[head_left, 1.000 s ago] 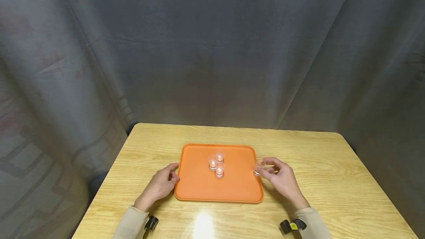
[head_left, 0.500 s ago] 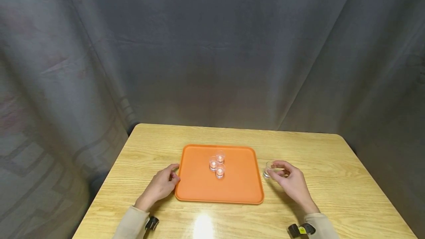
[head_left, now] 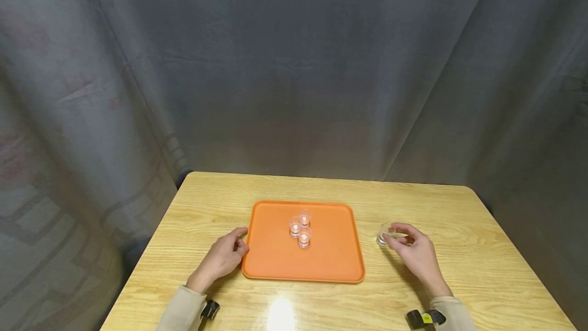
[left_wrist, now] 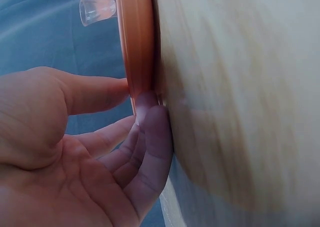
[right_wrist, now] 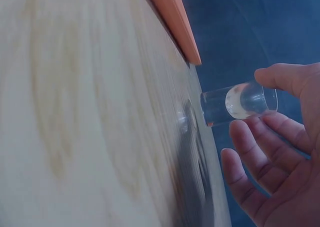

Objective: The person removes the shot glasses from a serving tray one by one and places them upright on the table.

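An orange tray [head_left: 275, 262] lies on the wooden table, and three clear shot glasses [head_left: 304, 238] stand clustered upright near its middle. My left hand [head_left: 222, 256] grips the tray's left edge; in the left wrist view the thumb [left_wrist: 97, 93] presses the rim while fingers curl at its underside. To the right of the tray, my right hand [head_left: 417, 253] pinches a fourth clear shot glass [head_left: 382, 236] near its rim, between thumb and fingertips. The right wrist view shows that glass [right_wrist: 217, 107] upright, its base close over the tabletop, the lower fingers spread below the grip.
The pale wooden table [head_left: 468, 229] extends right of the tray and behind it. A grey curtain [head_left: 294, 91] hangs beyond the table's far edge and along both sides. A bright light reflection lies on the table in front of the tray.
My right hand has carried the pinched shot glass rightward, from the tray's right edge out over the table. My left hand, the tray and the clustered glasses stay in place.
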The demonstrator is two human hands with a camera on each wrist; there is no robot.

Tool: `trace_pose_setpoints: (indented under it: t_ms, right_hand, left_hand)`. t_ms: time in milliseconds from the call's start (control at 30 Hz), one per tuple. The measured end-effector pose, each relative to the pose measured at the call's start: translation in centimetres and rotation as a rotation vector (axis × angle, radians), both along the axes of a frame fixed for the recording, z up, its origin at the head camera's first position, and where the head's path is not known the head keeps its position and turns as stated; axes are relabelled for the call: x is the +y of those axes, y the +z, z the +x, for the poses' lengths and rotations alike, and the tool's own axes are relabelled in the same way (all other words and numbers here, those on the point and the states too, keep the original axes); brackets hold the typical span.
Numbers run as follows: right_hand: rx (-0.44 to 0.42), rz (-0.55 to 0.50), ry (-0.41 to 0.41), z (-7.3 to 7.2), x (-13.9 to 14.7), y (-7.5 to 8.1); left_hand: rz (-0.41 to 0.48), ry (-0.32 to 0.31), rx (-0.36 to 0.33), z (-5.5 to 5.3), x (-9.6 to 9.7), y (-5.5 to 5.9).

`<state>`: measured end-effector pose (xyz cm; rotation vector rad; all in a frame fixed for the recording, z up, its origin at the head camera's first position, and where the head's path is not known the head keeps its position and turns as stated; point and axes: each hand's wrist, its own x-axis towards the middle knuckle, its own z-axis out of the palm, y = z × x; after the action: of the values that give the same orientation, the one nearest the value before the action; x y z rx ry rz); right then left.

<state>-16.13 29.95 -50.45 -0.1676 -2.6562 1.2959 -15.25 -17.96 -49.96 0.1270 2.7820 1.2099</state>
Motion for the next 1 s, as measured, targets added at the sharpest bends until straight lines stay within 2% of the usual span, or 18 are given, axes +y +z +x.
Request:
trace_pose_setpoints:
  t_ms: [500, 1000]
  right_hand:
    - [-0.045, -0.006, -0.085, 0.1, 2.1, 0.0]
    - [-0.047, -0.010, -0.071, 0.1, 2.5, -0.2]
  left_hand:
    - [-0.002, 0.000, -0.005, 0.0, 0.0, -0.1]
    - [0.004, -0.004, -0.014, -0.1, -0.1, 0.0]
